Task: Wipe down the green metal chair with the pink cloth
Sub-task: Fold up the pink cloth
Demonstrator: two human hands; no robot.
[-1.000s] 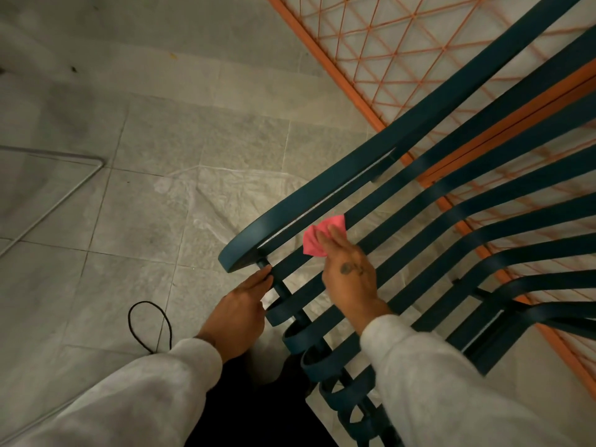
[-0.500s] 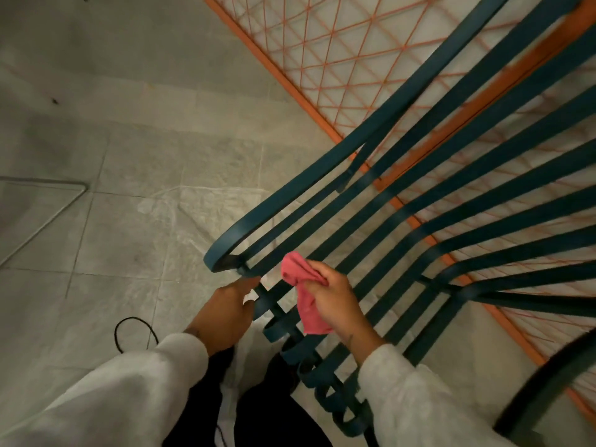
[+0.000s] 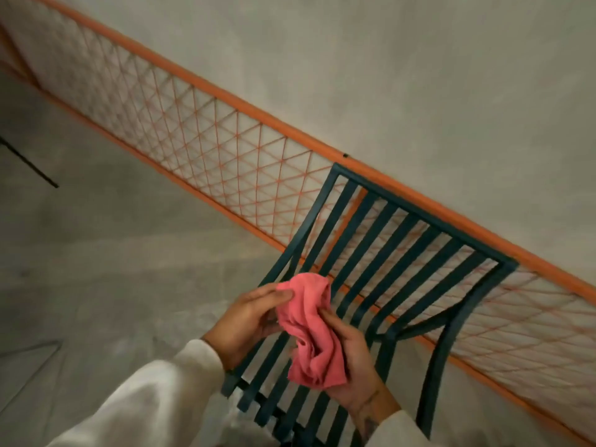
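The green metal chair (image 3: 403,250) with slatted seat and back stands in front of me, its back toward the wall. The pink cloth (image 3: 309,327) hangs crumpled above the seat slats, off the chair. My left hand (image 3: 248,321) pinches the cloth's upper end between thumb and fingers. My right hand (image 3: 351,359) holds its lower part from underneath, fingers curled round it.
An orange-framed panel (image 3: 206,146) with crossed orange cords runs along the grey wall behind the chair. A thin dark rod (image 3: 29,164) slants at the far left. Grey tiled floor (image 3: 113,253) spreads to the left of the chair.
The view has lifted from the armrest to the whole chair. My left hand left the chair frame and took the cloth's top end. The cloth came off the slats.
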